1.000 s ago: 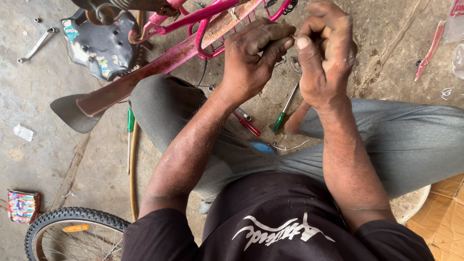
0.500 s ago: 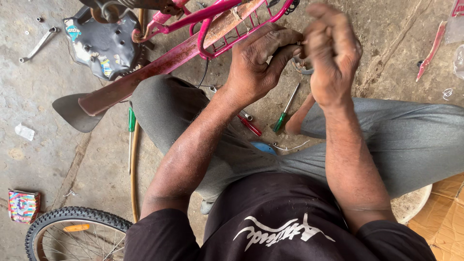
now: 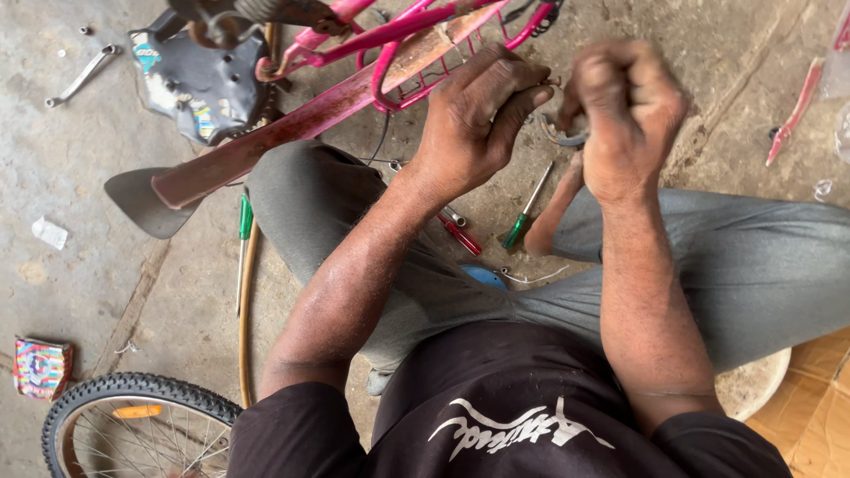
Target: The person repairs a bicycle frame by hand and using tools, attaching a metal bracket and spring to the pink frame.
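Two hands work close together above the lap of a person seated on a concrete floor (image 3: 71, 177), and between them sits one small metal ring (image 3: 563, 134), grey and curved, only its lower arc showing. The left hand (image 3: 478, 115) curls its fingers (image 3: 522, 99) over the ring's left side, closed on it; the right hand (image 3: 630, 115) is bunched into a fist just beside the ring's right side, blurred, so I cannot tell whether it actually grips the ring or only touches it. The ring hangs in the narrow gap between the two hands, above the knees, its visible arc bowing downward; how its opening faces is hidden by the fingers. On the floor below the hands lie three screwdrivers: one with a green handle (image 3: 525, 209) slanting up to the right, one with a red handle (image 3: 460, 235) slanting down to the right, and a second green-handled one (image 3: 244, 232) lying nearly upright in the picture beside the left knee. One pink bicycle frame (image 3: 354, 88) runs diagonally from lower left to upper right behind the hands, with one black saddle (image 3: 199, 84) near its upper left. One spoked wheel (image 3: 133, 425) with a knobbly tyre lies at the lower left, one silver spanner (image 3: 81, 76) at the upper left, and one small colourful packet (image 3: 40, 367) at the left edge.
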